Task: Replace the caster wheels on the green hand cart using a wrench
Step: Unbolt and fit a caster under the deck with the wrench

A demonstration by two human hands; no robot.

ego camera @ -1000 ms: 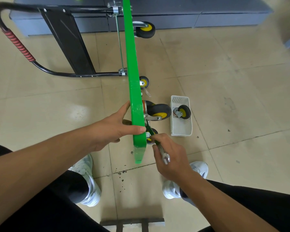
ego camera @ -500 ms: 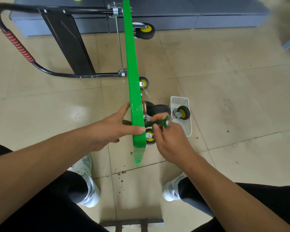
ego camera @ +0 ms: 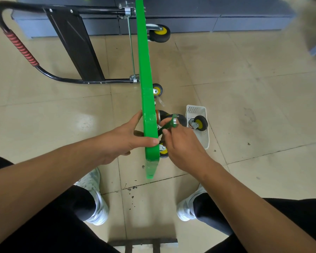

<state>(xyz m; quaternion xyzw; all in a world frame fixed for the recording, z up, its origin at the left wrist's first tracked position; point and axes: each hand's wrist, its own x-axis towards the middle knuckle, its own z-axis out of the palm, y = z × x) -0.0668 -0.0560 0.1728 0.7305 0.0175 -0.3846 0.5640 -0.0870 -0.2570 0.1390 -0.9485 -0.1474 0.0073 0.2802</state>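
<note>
- While the green hand cart (ego camera: 146, 70) stands on its long edge on the beige floor tiles (ego camera: 244, 88), its flat deck runs from near to far. The underside faces right.
- Black tubular handle (ego camera: 66, 79) with a red ribbed grip sticks out to the left from the far half of the deck.
- Left hand (ego camera: 128, 137): clamped on the deck's upper edge towards the near end. The thumb lies across the edge and the fingers wrap the left face.
- Right hand (ego camera: 181, 145): just right of the deck, fingers curled round the green-handled wrench (ego camera: 167, 126).
- The wrench slants down from its silver end, up and to the right, towards the underside. Its working end is hidden behind the deck edge, so I cannot tell what it sits on.
- Large black caster (ego camera: 181, 119) with a metal fork is mounted on the underside just beyond the right hand. It is partly covered by the wrench and fingers.
- Near corner caster (ego camera: 163, 152), yellow hub, shows just under the right hand.
- Mid-deck caster (ego camera: 157, 89) and far-end caster (ego camera: 159, 34) are both yellow-hubbed and fixed to the underside.
- White slotted plastic basket (ego camera: 204, 141) lies on the floor right of the cart, near the right hand. A loose yellow-hubbed caster (ego camera: 199, 123) lies in its far half.
- Two white shoes (ego camera: 93, 198) are planted either side of the deck's near end.
- Grey low cabinet (ego camera: 226, 15) runs along the far edge.
</note>
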